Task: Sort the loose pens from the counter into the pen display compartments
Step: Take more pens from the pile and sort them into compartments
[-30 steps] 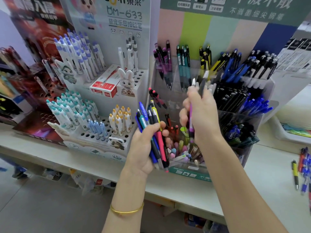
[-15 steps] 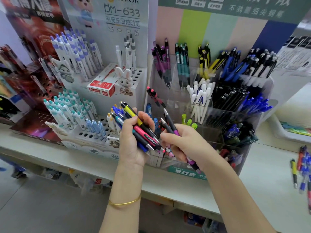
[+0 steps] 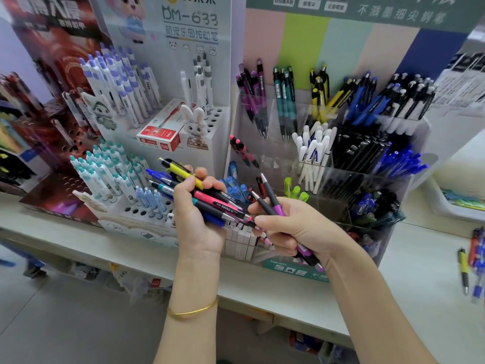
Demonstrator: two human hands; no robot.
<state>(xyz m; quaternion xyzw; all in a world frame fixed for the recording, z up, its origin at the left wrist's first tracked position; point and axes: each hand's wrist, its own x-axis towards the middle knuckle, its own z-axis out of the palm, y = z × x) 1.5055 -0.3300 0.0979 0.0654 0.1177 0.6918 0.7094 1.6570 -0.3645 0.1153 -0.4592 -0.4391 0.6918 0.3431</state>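
Two forearms reach up over grey floor (image 3: 65, 324), a gold bangle (image 3: 193, 311) on the left wrist. The left hand (image 3: 199, 224) grips a fanned bundle (image 3: 212, 199) of pens (yellow, pink, blue, black), its fingers curled tight round them. The right hand (image 3: 296, 227), just beside it, has its fingers wrapped round two purple-and-black pens (image 3: 275, 206) that point up toward the display. Both hands hover above a pale counter (image 3: 420, 271) — more loose pens (image 3: 476, 258) lie at its far right edge. Behind the hands stands a clear display (image 3: 275, 158), its compartments holding purple, teal, yellow, blue, black and white pens. Left of it is a white peg stand (image 3: 136, 212) with a red box (image 3: 161, 136). A pastel striped card (image 3: 304, 48) backs the display.
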